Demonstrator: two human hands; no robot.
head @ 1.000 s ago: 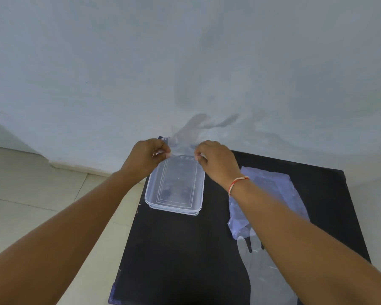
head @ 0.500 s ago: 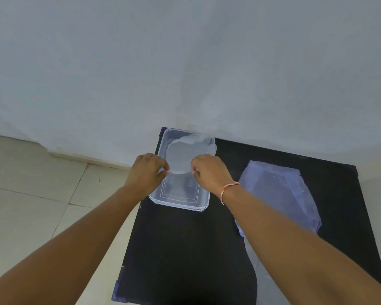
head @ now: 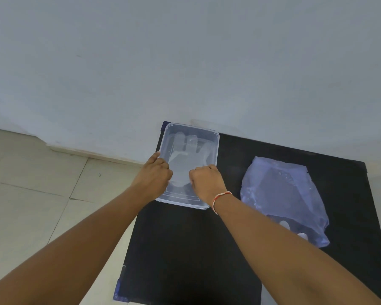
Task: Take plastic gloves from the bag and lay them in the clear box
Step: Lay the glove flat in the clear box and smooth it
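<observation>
A clear rectangular box [head: 216,148] stands at the far left of a black table [head: 185,249]. A thin see-through plastic glove [head: 185,155] lies spread inside it, fingers pointing to the far end. My left hand [head: 153,176] pinches the glove's near left cuff corner at the box's left wall. My right hand [head: 206,180] pinches the near right cuff corner over the box; it wears a red and white wrist thread. A bluish plastic bag [head: 282,194] lies flat to the right of the box.
A pale wall [head: 185,62] rises directly behind the table. Beige floor tiles [head: 31,183] lie to the left, below the table's left edge. The near half of the table is bare black surface.
Both hands have lowered the glove from the air above the box down into it, and it now lies spread flat on the box floor. The view has tilted.
</observation>
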